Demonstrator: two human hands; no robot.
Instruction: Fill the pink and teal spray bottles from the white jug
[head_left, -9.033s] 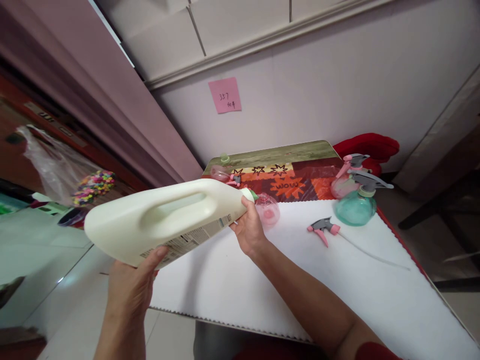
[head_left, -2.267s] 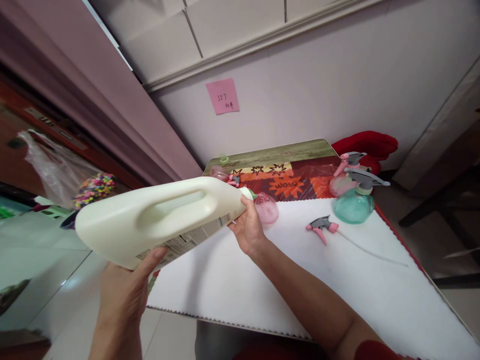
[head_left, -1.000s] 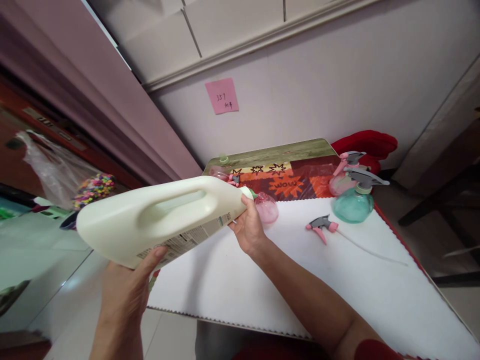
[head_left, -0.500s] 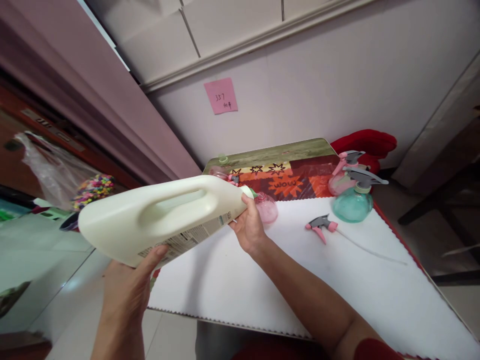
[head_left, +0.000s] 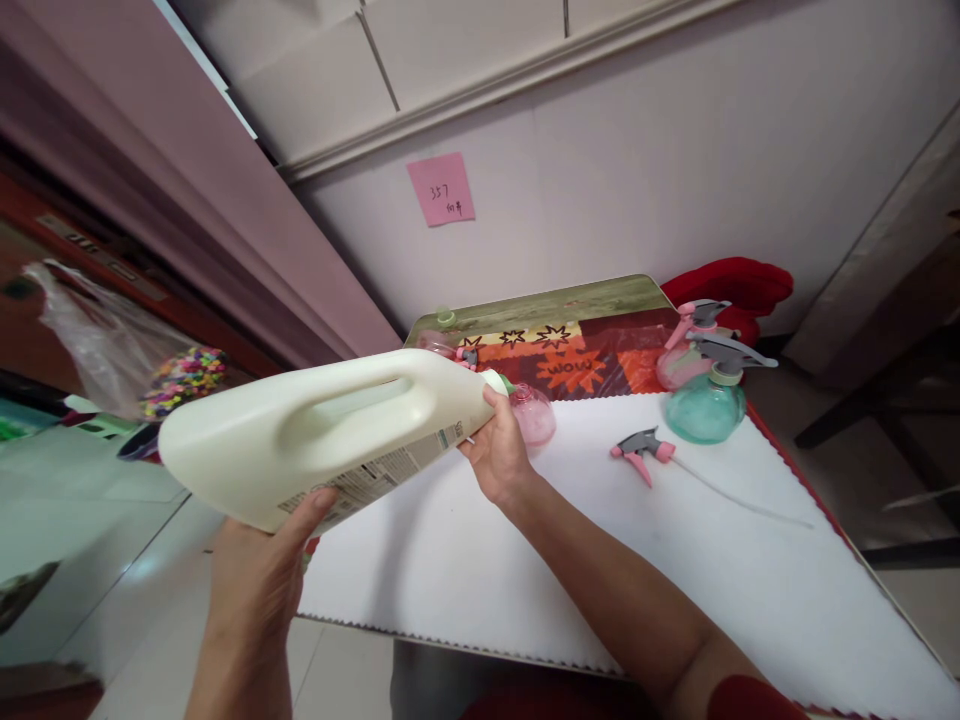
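Note:
A large cream plastic jug (head_left: 322, 435) with a moulded handle lies tipped on its side in the air, its mouth pointing right. My left hand (head_left: 259, 580) cups the jug's base from below, fingers wrapped on it. Gripping the jug's neck is my right hand (head_left: 499, 455), just behind a small pink round bottle (head_left: 534, 414) with no top, which stands on the white mat (head_left: 570, 560). The jug's spout meets that bottle's opening. A loose grey and pink spray trigger (head_left: 642, 448) with a long tube lies on the mat to the right.
A teal spray bottle (head_left: 709, 405) and a pink one (head_left: 686, 350) stand at the table's back right. Another pink bottle (head_left: 442, 347) lies at the back left by an orange patterned sheet (head_left: 577, 365). A red cloth (head_left: 731, 285) and a pink note (head_left: 441, 188) are by the wall.
Almost nothing differs; both hands keep the jug tipped at the pink bottle, and the view has drifted slightly.

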